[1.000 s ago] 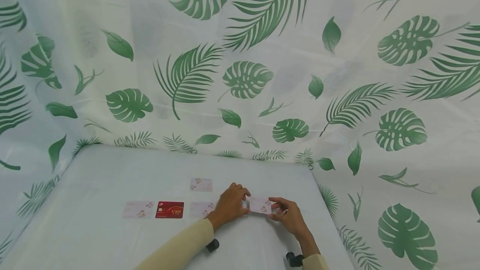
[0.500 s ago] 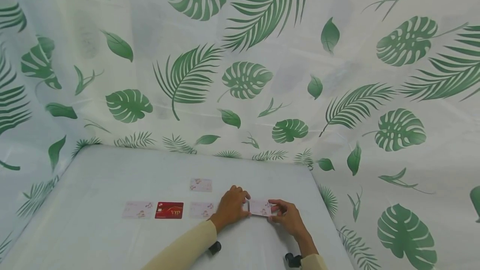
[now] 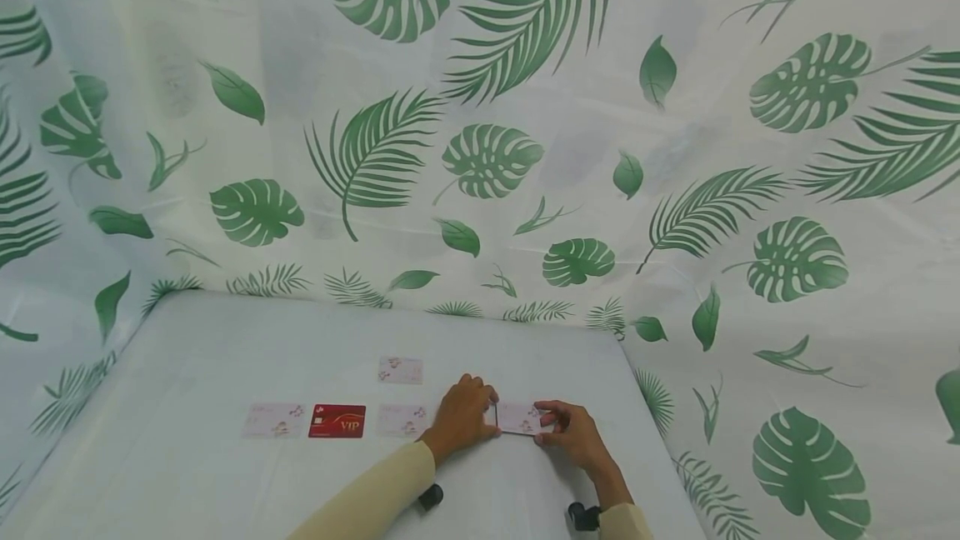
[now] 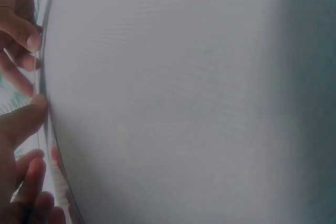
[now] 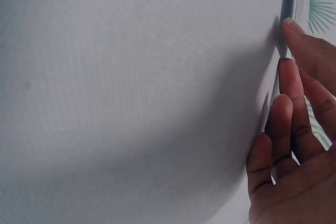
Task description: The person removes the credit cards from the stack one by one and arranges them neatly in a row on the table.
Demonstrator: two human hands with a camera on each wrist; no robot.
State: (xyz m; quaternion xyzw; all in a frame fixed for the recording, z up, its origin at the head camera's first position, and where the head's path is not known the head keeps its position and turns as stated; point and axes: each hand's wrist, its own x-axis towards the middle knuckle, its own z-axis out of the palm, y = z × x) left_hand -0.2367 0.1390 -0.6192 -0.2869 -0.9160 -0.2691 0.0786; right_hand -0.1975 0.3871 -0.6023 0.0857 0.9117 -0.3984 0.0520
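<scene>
Since a second ago, the left hand (image 3: 459,415), the right hand (image 3: 573,432) and the pale floral card (image 3: 519,418) between them have shifted slightly toward the near side. Behind everything spreads a white backdrop sheet printed with green leaves (image 3: 491,161), enclosing the far, left and right sides of a white table (image 3: 262,336). Two pale yellow sleeves (image 3: 367,490) reach in from the near side. The left hand pinches the left end of the held card, forefinger far and thumb near; the right hand pinches its right end likewise. Whether the card touches the table cannot be told. Flat to the left lie a pale floral card at far left (image 3: 273,421), the red VIP card (image 3: 337,422) beside it, then another pale card (image 3: 402,421), partly behind the left hand. A fourth card (image 3: 401,370) lies just beyond that one. Small black pieces (image 3: 431,497) sit by both wrists.
</scene>
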